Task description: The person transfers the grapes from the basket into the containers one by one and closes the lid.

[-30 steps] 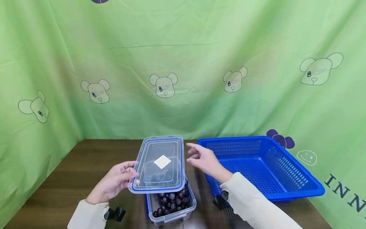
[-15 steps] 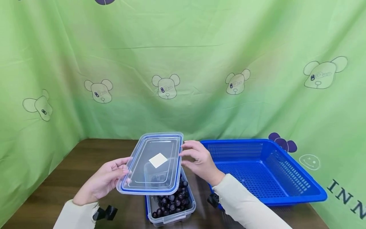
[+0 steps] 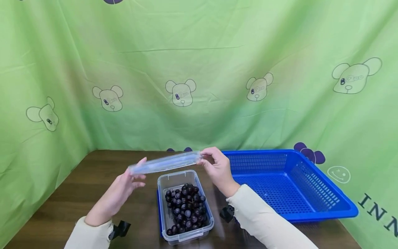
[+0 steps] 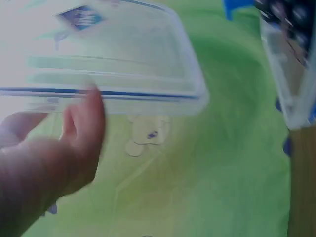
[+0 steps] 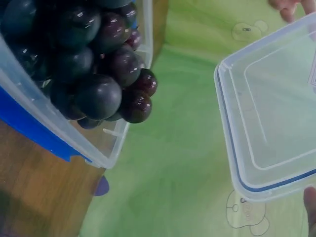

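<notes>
Seen from the head camera, with the uncovered clear container (image 3: pixel 193 236) as the dial's centre, the clear lid (image 3: pixel 166 163) is in the air at 11 o'clock, turned nearly edge-on and slanting up toward its 3 o'clock end. At 10 o'clock the left hand (image 3: pixel 119 190) has the lid's near end between its thumb and fingers, the other fingers spread apart; motion blur hides how firmly they press. At about half past one the right hand (image 3: pixel 219 171) pinches the lid's opposite end, thumb beneath and forefinger above, a small gap between the two. Dark grapes (image 3: pixel 186 209) lie heaped inside the container, and a blue edge (image 3: pixel 159 216) shows along its 9 o'clock side. A blue basket (image 3: pixel 273 193) rests on the brown table (image 3: pixel 84 183) between 2 and 3 o'clock, before a green curtain (image 3: pixel 217 121)
</notes>
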The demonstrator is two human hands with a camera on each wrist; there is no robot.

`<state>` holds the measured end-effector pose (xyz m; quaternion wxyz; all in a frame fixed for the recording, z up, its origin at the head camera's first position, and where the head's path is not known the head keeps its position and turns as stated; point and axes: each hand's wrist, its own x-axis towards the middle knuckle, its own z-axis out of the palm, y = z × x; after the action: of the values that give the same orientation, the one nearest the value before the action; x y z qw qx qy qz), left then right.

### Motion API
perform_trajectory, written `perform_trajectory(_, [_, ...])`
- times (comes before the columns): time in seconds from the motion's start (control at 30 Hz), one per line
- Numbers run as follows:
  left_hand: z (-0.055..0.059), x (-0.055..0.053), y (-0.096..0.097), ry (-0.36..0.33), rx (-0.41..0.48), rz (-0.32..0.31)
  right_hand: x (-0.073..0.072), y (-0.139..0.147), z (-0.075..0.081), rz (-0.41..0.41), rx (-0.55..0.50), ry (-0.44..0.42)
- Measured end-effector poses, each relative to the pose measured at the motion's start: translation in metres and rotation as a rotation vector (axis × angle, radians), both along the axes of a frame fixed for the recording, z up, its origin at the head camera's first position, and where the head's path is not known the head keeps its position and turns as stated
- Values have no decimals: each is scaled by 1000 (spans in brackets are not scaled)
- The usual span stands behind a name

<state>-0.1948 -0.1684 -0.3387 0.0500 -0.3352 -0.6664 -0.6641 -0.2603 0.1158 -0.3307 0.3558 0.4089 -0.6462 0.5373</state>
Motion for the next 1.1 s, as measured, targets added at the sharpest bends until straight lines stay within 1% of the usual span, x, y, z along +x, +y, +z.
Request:
perform_trajectory(0.07, [-3, 0, 7, 126, -50, 152, 2, -1, 2, -59, -15, -79])
perform_trajectory(0.1, [-5, -1, 11, 163, -59, 214, 3, -2, 3, -82, -22, -122])
perform_trajectory(0.13, [-6, -2, 14, 194, -53, 259, 4, -2, 5, -104, -24, -167])
perform_trajectory(0.2, [-8, -4, 21, 213, 12, 285, 5, -3, 8, -134, -31, -251])
perform_trajectory(0.27, [-9, -7, 26, 226, 87, 297, 6, -3, 10, -138, -45, -325])
perform_trajectory(0.37, [-11, -11, 34, 269, 185, 323, 7, -3, 13, -143, -52, -393])
perform_trajectory(0.43, [-13, -14, 37, 306, 225, 365, 6, -4, 15, -155, -49, -420])
perform_trajectory(0.5, [-13, -15, 40, 331, 242, 398, 6, -4, 16, -173, -45, -438])
perform_trajectory(0.6, [-13, -17, 44, 340, 244, 430, 4, -5, 19, -199, -46, -464])
perform_trajectory(0.7, [-11, -18, 46, 312, 240, 449, 4, -5, 21, -211, -38, -494])
perform_trajectory(0.77, [-9, -19, 46, 280, 239, 469, 4, -5, 23, -213, -23, -512])
perform_trajectory(0.87, [-5, -20, 45, 205, 227, 497, 4, -5, 26, -214, 6, -531])
perform_trajectory(0.93, [-1, -20, 45, 136, 206, 518, 3, -6, 27, -220, 19, -536])
perform_trajectory(1.0, [2, -21, 44, 50, 180, 526, 1, -6, 28, -233, 28, -550])
perform_trajectory(1.07, [5, -22, 44, -39, 147, 531, -1, -7, 28, -238, 29, -598])
perform_trajectory(1.1, [6, -22, 43, -87, 135, 529, -3, -7, 29, -233, 27, -643])
